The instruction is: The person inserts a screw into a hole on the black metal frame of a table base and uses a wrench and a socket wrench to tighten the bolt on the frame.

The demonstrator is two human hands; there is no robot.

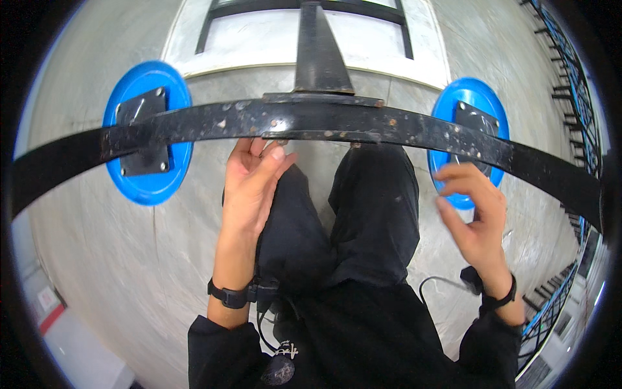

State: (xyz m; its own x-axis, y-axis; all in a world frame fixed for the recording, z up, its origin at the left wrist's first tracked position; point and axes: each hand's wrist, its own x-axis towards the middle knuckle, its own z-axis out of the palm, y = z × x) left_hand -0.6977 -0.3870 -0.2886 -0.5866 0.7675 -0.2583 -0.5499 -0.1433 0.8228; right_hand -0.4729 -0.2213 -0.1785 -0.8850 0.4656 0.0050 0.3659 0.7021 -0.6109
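Observation:
A long black metal bar (214,122), scuffed and spotted, runs across in front of me. My left hand (256,175) is at its near edge, left of the middle, beside a flat flange (324,136). The left fingers are bent together with the thumb, their tips partly hidden under the bar; whatever they may pinch is too small to make out. My right hand (476,217) hovers close to the right blue disc (466,97), fingers loosely curled, thumb apart, nothing visible in it. Bolted to the left blue disc (149,185) is a black square plate (152,159) beneath the bar.
A tapered black post (317,52) joins the bar's middle from the far side. Beyond it lies a white panel (259,42) with a black frame (405,32). Black racks with blue parts (573,84) line the right side. My knees (376,194) are below the bar.

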